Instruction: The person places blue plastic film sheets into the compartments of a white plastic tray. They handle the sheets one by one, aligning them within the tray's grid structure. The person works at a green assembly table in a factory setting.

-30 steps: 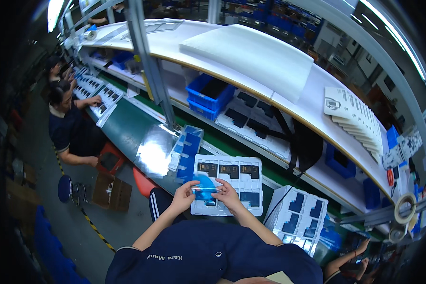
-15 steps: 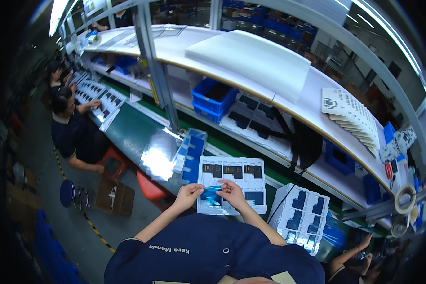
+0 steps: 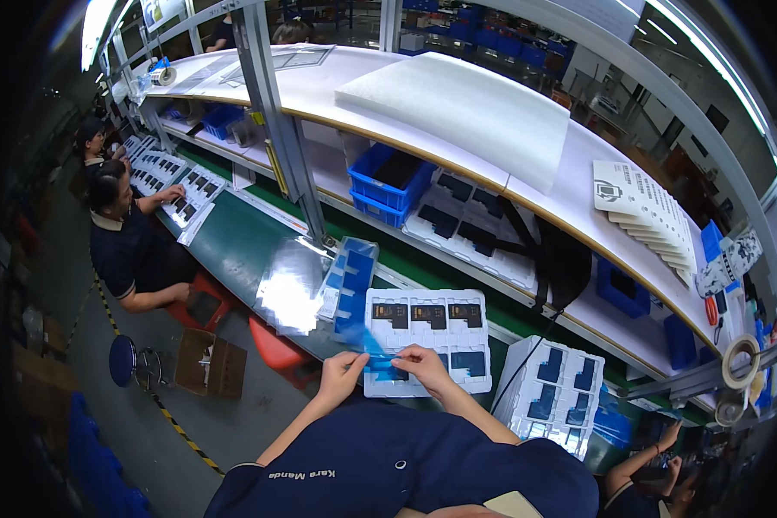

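My left hand [image 3: 344, 373] and my right hand [image 3: 422, 364] both pinch a thin blue film strip [image 3: 379, 360] between them, just above the near edge of a white compartment tray [image 3: 426, 338]. The tray holds several dark flat parts in its pockets. Left of it lies a stack of blue-and-white trays [image 3: 347, 281] and a shiny clear sheet [image 3: 290, 285] on the green belt.
Another white tray stack [image 3: 551, 393] stands to my right. A blue bin [image 3: 392, 181] and black-part trays [image 3: 470, 220] sit on the lower shelf; white foam sheets [image 3: 457, 108] lie on top. Co-workers [image 3: 129, 237] sit to the left; a stool [image 3: 125, 361] and cardboard box [image 3: 207, 363] are on the floor.
The view has shifted slightly; my hands stay together on the blue film over the tray's near edge, the strip now stretched a little more between them.
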Demonstrator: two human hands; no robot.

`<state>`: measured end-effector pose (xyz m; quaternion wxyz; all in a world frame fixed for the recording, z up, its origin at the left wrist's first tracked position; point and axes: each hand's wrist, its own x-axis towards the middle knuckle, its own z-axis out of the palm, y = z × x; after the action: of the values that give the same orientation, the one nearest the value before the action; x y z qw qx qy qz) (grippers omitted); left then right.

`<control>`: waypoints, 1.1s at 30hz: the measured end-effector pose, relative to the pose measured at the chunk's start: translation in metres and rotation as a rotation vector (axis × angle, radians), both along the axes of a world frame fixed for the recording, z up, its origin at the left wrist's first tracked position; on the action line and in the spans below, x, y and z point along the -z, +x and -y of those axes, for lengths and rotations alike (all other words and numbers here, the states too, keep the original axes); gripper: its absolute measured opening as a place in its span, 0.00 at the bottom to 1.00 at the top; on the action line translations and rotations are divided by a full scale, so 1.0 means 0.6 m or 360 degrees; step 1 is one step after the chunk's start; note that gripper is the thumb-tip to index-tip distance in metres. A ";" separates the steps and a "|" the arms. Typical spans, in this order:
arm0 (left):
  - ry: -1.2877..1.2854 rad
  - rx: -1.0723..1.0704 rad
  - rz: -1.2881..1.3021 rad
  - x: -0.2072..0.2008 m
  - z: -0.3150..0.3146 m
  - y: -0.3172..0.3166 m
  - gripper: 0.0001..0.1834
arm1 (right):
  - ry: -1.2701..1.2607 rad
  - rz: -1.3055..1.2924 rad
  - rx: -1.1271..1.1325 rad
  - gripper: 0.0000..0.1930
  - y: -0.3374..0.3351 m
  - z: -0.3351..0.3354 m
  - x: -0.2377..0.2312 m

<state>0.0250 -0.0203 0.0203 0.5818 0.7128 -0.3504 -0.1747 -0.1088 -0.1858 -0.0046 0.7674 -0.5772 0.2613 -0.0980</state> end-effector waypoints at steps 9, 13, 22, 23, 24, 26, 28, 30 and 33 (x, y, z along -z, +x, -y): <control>0.0017 -0.0280 -0.0123 0.012 -0.039 0.085 0.14 | 0.0153 0.0055 -0.0013 0.11 0.114 -0.045 -0.022; -0.0060 -0.0199 0.0098 -0.010 0.002 0.117 0.15 | 0.0500 0.0001 0.0237 0.11 0.120 -0.035 -0.036; 0.0025 0.0215 0.0481 0.009 0.072 0.172 0.16 | 0.0214 0.0112 0.0447 0.09 0.099 -0.010 -0.026; 0.0020 0.0208 0.0498 0.004 0.075 0.171 0.15 | 0.0254 0.0088 0.0486 0.08 0.098 -0.010 -0.023; 0.0004 0.0217 0.0474 0.013 0.071 0.165 0.14 | 0.0249 0.0059 0.0502 0.08 0.091 -0.014 -0.019; -0.0057 0.0230 0.0464 0.016 0.072 0.164 0.14 | 0.0215 0.0039 0.0533 0.08 0.089 -0.012 -0.022; 0.0005 0.0360 0.0623 0.012 0.067 0.173 0.14 | 0.0166 0.0112 0.0542 0.08 0.093 -0.003 -0.021; -0.0025 0.0496 0.0809 0.009 0.067 0.186 0.14 | 0.0159 0.0162 0.0547 0.08 0.102 0.008 -0.021; 0.0034 0.0539 0.0757 0.030 0.070 0.209 0.14 | 0.0205 0.0315 0.0807 0.08 0.113 0.020 -0.010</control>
<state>0.1506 -0.0621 0.0026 0.4385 0.6712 -0.5891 -0.1011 -0.0411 -0.1976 0.0014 0.7752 -0.4311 0.3269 -0.3262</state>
